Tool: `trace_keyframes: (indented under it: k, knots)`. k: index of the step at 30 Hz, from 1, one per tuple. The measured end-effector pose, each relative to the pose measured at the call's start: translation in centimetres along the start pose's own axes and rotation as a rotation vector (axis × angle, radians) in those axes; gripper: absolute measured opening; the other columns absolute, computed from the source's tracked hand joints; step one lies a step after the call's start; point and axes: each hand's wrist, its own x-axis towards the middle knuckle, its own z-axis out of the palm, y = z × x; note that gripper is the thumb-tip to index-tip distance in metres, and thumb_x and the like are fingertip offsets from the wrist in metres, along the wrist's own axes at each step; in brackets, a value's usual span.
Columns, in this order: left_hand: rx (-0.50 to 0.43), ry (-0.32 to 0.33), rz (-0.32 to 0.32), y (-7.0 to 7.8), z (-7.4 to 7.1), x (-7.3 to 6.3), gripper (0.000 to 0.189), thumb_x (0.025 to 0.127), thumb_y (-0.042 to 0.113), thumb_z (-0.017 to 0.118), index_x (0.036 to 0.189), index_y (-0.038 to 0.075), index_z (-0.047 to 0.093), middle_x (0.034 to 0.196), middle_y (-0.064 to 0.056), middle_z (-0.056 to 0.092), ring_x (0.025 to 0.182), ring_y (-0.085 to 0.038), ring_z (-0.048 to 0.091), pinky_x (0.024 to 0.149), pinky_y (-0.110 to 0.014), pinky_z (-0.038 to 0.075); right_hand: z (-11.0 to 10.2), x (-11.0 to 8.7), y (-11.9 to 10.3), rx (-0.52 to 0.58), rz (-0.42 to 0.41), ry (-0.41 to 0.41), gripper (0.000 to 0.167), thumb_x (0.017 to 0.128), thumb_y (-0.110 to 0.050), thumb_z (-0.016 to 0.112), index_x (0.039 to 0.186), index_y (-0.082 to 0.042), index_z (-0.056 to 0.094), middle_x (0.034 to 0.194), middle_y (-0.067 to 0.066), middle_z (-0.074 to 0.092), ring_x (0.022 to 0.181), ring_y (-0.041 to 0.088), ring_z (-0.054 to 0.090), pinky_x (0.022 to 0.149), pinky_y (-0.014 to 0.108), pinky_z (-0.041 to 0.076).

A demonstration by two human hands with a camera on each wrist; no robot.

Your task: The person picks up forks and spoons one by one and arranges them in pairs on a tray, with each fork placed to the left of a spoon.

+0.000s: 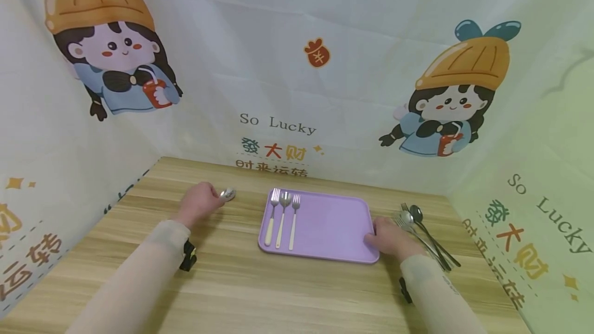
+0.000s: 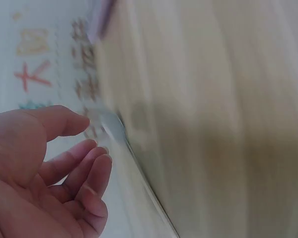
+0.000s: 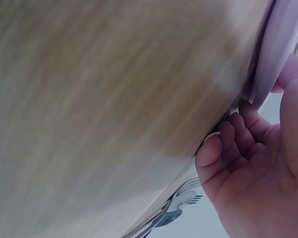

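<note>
A purple tray [image 1: 331, 226] lies on the wooden table, with two forks and a spoon side by side on its left part. At its right edge my right hand [image 1: 391, 236] pinches the rim; in the right wrist view the thumb lies over the tray [image 3: 274, 54] and a fingertip meets its edge from below. To the left, my left hand [image 1: 200, 203] is just beside a metal spoon [image 1: 228, 194]. The left wrist view has the thumb and loosely bent fingers apart, with the spoon [image 2: 113, 127] lying on the table past the fingertips.
Several dark-handled forks and spoons [image 1: 429, 241] lie in a loose pile right of the tray, close to my right wrist. Printed cloth [image 1: 278, 66] hangs along the table's back and sides.
</note>
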Motion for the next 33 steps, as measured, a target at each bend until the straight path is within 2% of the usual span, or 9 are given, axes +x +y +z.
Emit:
trace_keyframes:
  k: [2,5,12,16,18,21,24,30,33]
  knots:
    - [0.037,-0.001,-0.013,-0.4,-1.0,-1.2,0.022,0.099,0.020,0.071,0.093,-0.001,0.067,0.078,-0.007,0.063,0.069,-0.020,0.056,0.061,-0.032,0.046,0.0,0.0,0.0,0.001,0.008,-0.005,0.032,0.098,-0.026,0.068,0.115,0.001,0.062,0.105,0.011,0.063,0.094,0.026,0.059,0.092,0.050,0.054]
    - [0.073,-0.009,-0.027,-1.2,-2.0,-2.2,0.023,0.100,0.020,0.068,0.094,-0.002,0.064,0.080,-0.009,0.062,0.071,-0.021,0.055,0.063,-0.031,0.045,-0.1,-0.2,-0.1,-0.001,0.019,-0.012,0.035,0.098,-0.026,0.068,0.118,0.001,0.062,0.108,0.013,0.063,0.097,0.028,0.060,0.098,0.054,0.055]
    - [0.105,-0.057,-0.032,-3.4,-2.2,-2.0,0.022,0.094,0.021,0.072,0.090,0.000,0.067,0.081,-0.009,0.063,0.073,-0.022,0.056,0.063,-0.032,0.046,0.1,-0.1,0.1,-0.003,0.012,-0.011,0.034,0.097,-0.026,0.068,0.117,0.001,0.062,0.109,0.013,0.063,0.097,0.028,0.059,0.099,0.056,0.054]
    - [0.130,-0.075,-0.023,-3.6,-2.3,-2.1,0.020,0.093,0.020,0.075,0.089,0.001,0.070,0.082,-0.009,0.065,0.076,-0.024,0.058,0.066,-0.034,0.048,0.2,0.0,0.2,-0.021,0.005,-0.004,0.034,0.097,-0.027,0.068,0.116,0.001,0.062,0.109,0.013,0.063,0.096,0.027,0.058,0.096,0.054,0.054]
    - [0.136,-0.076,-0.025,-3.6,-2.2,-2.1,0.019,0.092,0.018,0.075,0.081,0.005,0.067,0.076,-0.007,0.062,0.073,-0.023,0.057,0.066,-0.034,0.047,0.2,0.2,0.3,-0.022,0.008,-0.001,0.034,0.097,-0.027,0.068,0.116,0.001,0.062,0.109,0.013,0.062,0.095,0.027,0.058,0.094,0.053,0.053]
    - [0.161,-0.071,-0.045,-4.4,-1.8,-1.4,0.026,0.090,0.019,0.073,0.069,0.011,0.060,0.068,-0.003,0.056,0.067,-0.022,0.054,0.065,-0.036,0.047,0.2,0.3,0.3,-0.029,0.011,0.004,0.035,0.097,-0.027,0.068,0.117,0.000,0.062,0.110,0.013,0.063,0.095,0.027,0.057,0.094,0.051,0.053]
    - [0.177,-0.078,-0.070,-6.1,-1.1,0.0,0.032,0.089,0.024,0.075,0.065,0.015,0.056,0.065,-0.001,0.053,0.065,-0.021,0.053,0.064,-0.037,0.047,0.1,0.2,0.1,-0.026,0.015,0.000,0.037,0.097,-0.028,0.068,0.119,0.001,0.062,0.112,0.013,0.063,0.097,0.028,0.058,0.096,0.052,0.053]
    - [0.183,-0.113,-0.110,-9.8,0.3,3.1,0.032,0.088,0.035,0.081,0.075,0.014,0.062,0.075,-0.005,0.059,0.070,-0.023,0.057,0.064,-0.038,0.048,-0.3,-0.1,-0.2,-0.009,0.028,-0.014,0.041,0.097,-0.028,0.068,0.123,0.003,0.062,0.116,0.016,0.065,0.099,0.029,0.059,0.102,0.057,0.054]
    - [0.184,-0.122,-0.115,-11.0,0.7,4.0,0.032,0.088,0.037,0.082,0.077,0.013,0.064,0.079,-0.006,0.061,0.072,-0.024,0.058,0.064,-0.039,0.049,-0.4,-0.1,-0.3,-0.010,0.019,-0.015,0.043,0.096,-0.028,0.068,0.123,0.004,0.062,0.118,0.017,0.065,0.100,0.030,0.059,0.103,0.058,0.053]
